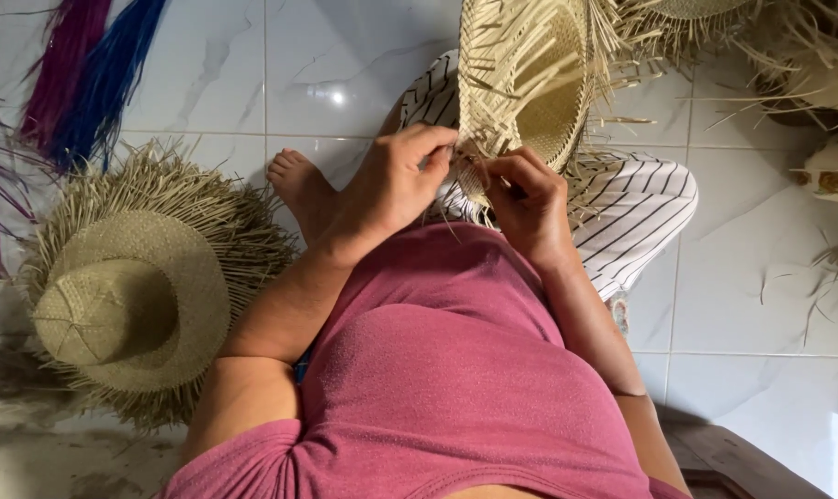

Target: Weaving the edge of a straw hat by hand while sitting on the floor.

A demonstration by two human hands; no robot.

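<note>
Left hand (396, 185): we see its grip pinched on the straw hat (530, 83) brim, over the lap.
Right hand (530, 199): grip pinching strands; fingertips hidden.
Hat: top cut off.

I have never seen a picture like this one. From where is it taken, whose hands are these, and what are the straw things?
The picture comes from one camera worn on a person's head, looking down, so you see their own pink shirt, arms and striped trousers. No machine is here, only two bare hands. The left hand and the right hand both pinch the loose straw ends at the edge of an unfinished woven straw hat, held up over the lap. On the white tiled floor, to the person's left, lies another straw hat with a fringed brim. Bundles of dyed purple and blue fibre lie beyond it. More straw pieces are at the upper right.
</note>
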